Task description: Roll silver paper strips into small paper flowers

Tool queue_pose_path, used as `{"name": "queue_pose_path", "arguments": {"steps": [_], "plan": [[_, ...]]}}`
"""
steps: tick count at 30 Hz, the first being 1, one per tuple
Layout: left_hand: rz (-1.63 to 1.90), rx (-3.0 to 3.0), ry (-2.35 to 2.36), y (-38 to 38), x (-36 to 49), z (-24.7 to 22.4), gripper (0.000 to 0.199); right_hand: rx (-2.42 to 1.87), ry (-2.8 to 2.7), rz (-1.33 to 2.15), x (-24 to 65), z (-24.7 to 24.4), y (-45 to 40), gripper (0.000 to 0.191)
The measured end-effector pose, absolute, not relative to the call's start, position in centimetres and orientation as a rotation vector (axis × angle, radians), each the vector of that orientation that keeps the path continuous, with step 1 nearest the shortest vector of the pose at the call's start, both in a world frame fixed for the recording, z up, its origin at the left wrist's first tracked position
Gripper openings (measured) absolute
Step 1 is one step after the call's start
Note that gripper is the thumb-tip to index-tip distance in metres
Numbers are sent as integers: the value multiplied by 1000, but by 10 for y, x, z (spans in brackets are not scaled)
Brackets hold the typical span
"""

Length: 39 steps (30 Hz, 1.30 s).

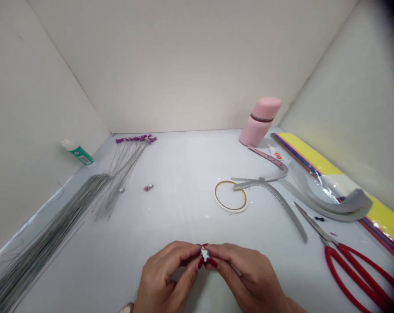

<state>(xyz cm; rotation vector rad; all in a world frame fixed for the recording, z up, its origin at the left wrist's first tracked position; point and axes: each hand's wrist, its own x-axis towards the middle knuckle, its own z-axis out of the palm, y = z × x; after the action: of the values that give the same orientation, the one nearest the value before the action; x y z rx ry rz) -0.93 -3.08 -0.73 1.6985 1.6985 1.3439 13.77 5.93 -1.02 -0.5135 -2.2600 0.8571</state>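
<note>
My left hand [166, 274] and my right hand [245, 271] meet at the bottom centre of the white surface. Their fingertips pinch a tiny silvery-white paper flower [205, 254] from both sides, and its underside is hidden by my fingers. The nearest thing on the surface is a roll of gold-edged tape [231, 196], lying well ahead of my hands. A small pink-and-silver paper flower [147, 188] rests further ahead, to the left.
A bundle of thin grey wires [43, 230] runs along the left wall, beside purple flowers on wire stems [134, 139]. Silver paper strips [275, 204] curl at right, near red-handled scissors [353, 274], a pink bottle [260, 121] and a glue tube [79, 154].
</note>
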Motion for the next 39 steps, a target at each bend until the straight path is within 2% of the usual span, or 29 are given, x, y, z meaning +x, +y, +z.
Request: {"name": "queue_pose_path", "arguments": {"steps": [11,23,30,33,36,39], "plan": [[1412,1786,1727,-32,-6,-8,22,-520,-2252,763,136,-10,56,16],[1367,1826,1810,-30,-4,-11,15,-526,-2325,443,133,-12,49,21],[1447,1788,1797,-30,-1,-12,16,-519,-2282,456,133,-16,46,17],[1436,1704,1792,-28,-3,-11,13,-583,-2221,716,132,-17,48,16],[1335,1615,1747,-28,-5,-9,11,-781,-2010,1384,129,-14,51,13],[1347,1597,1730,-29,-7,-9,15,-911,-1599,1975,126,-12,53,21]]}}
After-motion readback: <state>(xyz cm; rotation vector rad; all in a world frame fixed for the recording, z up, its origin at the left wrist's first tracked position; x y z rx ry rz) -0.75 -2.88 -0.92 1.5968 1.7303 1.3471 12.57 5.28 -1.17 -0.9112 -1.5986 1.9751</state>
